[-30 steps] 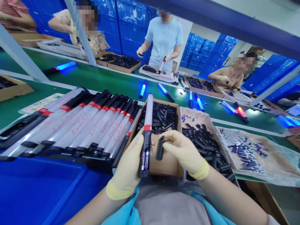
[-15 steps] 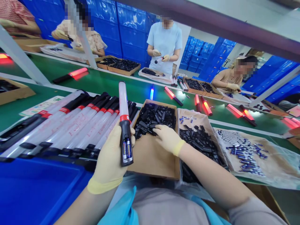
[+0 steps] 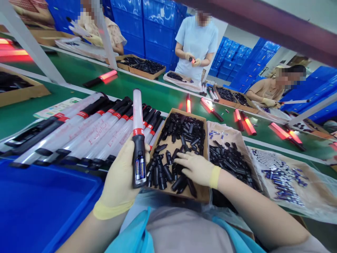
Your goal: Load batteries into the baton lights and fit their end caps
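Observation:
My gloved left hand point(image 3: 119, 175) is wrapped around the black handle of a light baton point(image 3: 138, 112), which stands upright with its clear tube on top and a red ring below. The handle's battery compartment is uncovered, and blue-and-silver batteries point(image 3: 140, 168) sit inside it. My gloved right hand point(image 3: 196, 168) lies over a cardboard box point(image 3: 204, 196) with its fingers spread, touching the black plastic battery covers point(image 3: 161, 172) in it. Some covers are spread over the front of the box, while others are heaped at the back. The right fingertips are partly lost among the dark parts.
Several batons point(image 3: 89, 133) lie in a row at left, above a blue bin point(image 3: 47, 207). At right are a tray of black parts point(image 3: 229, 158) and a tray of batteries point(image 3: 316, 196). Lit batons point(image 3: 210, 109) lie on the green conveyor point(image 3: 158, 95); co-workers point(image 3: 196, 45) sit or stand beyond.
Black covers now lie spread over the box's front, which was bare before. My right hand has moved toward me with fingers more spread. My left hand still holds the baton upright.

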The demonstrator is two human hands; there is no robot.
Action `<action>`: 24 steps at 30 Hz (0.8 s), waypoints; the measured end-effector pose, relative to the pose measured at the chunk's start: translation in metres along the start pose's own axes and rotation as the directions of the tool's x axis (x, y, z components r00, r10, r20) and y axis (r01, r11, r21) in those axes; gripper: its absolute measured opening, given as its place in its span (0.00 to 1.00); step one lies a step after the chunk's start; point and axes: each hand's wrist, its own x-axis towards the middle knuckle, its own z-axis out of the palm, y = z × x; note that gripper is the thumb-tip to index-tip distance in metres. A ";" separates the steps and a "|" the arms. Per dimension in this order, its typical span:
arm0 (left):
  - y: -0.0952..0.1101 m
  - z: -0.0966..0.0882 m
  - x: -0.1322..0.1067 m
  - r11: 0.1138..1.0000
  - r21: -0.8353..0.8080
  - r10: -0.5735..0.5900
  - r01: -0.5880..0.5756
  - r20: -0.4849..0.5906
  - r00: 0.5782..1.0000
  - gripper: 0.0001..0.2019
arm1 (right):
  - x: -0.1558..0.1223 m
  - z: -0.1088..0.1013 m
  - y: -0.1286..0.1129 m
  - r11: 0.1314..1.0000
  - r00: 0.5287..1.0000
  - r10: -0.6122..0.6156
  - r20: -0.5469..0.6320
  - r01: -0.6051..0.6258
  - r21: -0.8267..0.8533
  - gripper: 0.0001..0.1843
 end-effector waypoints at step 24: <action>-0.017 -0.001 -0.009 0.989 0.149 -0.039 0.009 0.199 0.979 0.18 | 0.013 -0.011 -0.011 0.426 0.957 0.167 0.239 -0.289 0.857 0.09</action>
